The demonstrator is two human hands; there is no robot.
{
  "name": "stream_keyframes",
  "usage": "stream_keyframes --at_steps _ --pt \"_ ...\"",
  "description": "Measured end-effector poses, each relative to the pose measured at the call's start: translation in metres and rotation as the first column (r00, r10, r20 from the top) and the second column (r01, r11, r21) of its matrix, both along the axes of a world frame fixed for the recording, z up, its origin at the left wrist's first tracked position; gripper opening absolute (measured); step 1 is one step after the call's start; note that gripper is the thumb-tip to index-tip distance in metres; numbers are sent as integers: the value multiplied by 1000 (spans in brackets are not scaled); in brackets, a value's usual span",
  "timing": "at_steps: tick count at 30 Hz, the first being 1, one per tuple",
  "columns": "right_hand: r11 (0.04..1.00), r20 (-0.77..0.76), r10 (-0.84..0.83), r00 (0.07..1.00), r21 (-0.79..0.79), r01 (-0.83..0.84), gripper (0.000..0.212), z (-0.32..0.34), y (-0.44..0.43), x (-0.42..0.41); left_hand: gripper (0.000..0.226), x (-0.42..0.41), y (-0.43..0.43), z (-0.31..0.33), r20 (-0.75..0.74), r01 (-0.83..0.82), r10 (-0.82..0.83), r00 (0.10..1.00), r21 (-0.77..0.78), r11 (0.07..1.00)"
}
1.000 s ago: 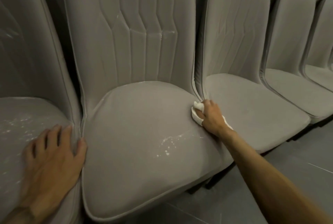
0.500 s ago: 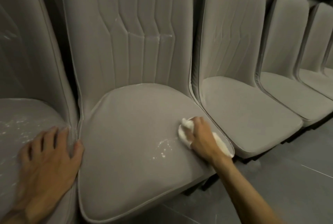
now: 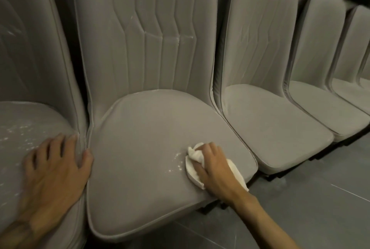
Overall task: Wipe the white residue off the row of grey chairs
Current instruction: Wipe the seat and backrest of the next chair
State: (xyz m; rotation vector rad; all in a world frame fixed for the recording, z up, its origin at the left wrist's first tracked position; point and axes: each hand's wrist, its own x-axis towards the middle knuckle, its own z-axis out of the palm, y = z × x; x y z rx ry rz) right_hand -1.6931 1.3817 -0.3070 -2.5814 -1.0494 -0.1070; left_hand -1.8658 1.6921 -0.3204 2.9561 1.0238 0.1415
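On the middle grey upholstered chair seat (image 3: 140,148), the right hand (image 3: 212,166) clutches a crumpled white cloth (image 3: 193,170) just beside white specks (image 3: 177,161); the left hand (image 3: 52,170) rests, fingers (image 3: 58,144) spread, on the neighbouring speckled seat (image 3: 20,126).

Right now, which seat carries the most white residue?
The leftmost seat, under the left hand: specks scattered wide. The middle seat has only a small patch beside the cloth; the next seat right looks clean.

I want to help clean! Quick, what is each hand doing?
Left hand: open, flat on the left seat.
Right hand: holding a cloth on the middle seat.
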Motion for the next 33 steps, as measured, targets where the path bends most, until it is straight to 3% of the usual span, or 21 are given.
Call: stream_keyframes --at_steps 3,7,9,12,14,15,18,20,24,26,27,31,33 --pt "993 48 -28 998 -114 33 33 4 -20 37 77 -1 1 0 14 12 -13 1000 27 1000" --pt "917 66 -376 924 -121 381 34 8 -22 69 67 0 -1 -3 220 -29 22 975 32 999" --pt "934 114 -320 941 -129 333 33 -1 -8 46 63 2 1 -7 267 -41 30 963 36 998" --pt "997 53 -78 996 -25 79 28 -9 -6 2 61 2 7 -17 289 -48 21 957 88 995" --pt "996 79 7 997 -93 0 30 -9 -18 19 61 2 10 -21 286 -47 14 958 109 993" --pt "989 115 -13 993 -142 30 32 -8 -23 36 61 2 11 -22 288 -49 16 957 109 993" --pt "931 76 -342 937 -108 349 33 1 -21 79 61 3 10 -21 301 -55 21 953 107 993" --pt "902 72 -410 909 -117 415 33 4 -1 70 60 4 10 -22 307 -48 11 952 112 993" --pt "989 137 50 989 -142 -31 34 -13 18 5 61 4 11 -24 320 -56 17 947 115 992" --pt "971 107 136 985 -211 -111 36 -12 6 15 60 5 10 -24 328 -59 18 944 115 992" --pt "967 131 124 984 -237 -91 37 -11 3 30 60 5 10 -24 327 -59 14 945 129 990" --pt "946 153 -224 963 -205 253 38 12 14 68 59 3 11 -24 304 -50 -1 953 158 986" --pt "962 172 -129 977 -216 165 40 11 34 45 59 3 11 -25 301 -51 2 954 154 987"
